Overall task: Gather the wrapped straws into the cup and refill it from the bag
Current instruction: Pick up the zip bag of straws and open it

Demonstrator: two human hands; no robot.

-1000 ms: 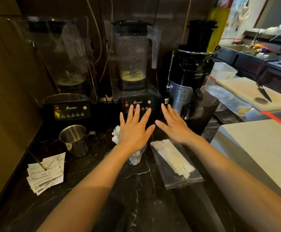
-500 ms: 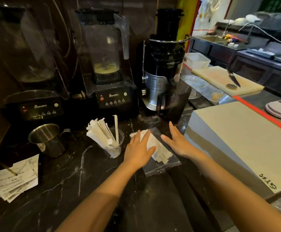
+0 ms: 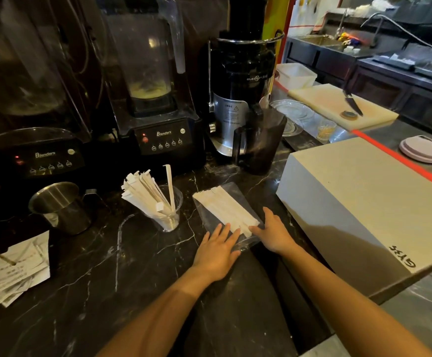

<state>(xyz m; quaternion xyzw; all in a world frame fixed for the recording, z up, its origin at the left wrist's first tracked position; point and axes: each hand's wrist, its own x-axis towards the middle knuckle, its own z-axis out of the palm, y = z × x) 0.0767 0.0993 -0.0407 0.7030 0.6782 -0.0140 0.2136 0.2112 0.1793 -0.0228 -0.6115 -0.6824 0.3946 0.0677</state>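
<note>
A clear plastic cup (image 3: 167, 215) stands on the black marble counter (image 3: 101, 274), holding a leaning bunch of white paper-wrapped straws (image 3: 145, 191). Right of it lies a clear plastic bag (image 3: 209, 217) with more wrapped straws (image 3: 225, 210) flat inside. My left hand (image 3: 217, 251) rests flat on the bag's near end, fingers spread. My right hand (image 3: 274, 233) lies flat at the bag's near right corner, touching it. Neither hand has closed around anything.
Two black blenders (image 3: 155, 99) and a juicer (image 3: 243, 94) with its dark jug (image 3: 261, 143) line the back. A steel pitcher (image 3: 60, 207) and a stack of receipts (image 3: 11, 274) sit left. A white box (image 3: 359, 202) lies right of the bag, a cutting board with a knife (image 3: 338, 104) beyond.
Both hands pulled back from the blender area to the near end of the bag. The left hand left the cup, uncovering the straws in it. The view shifted left and down.
</note>
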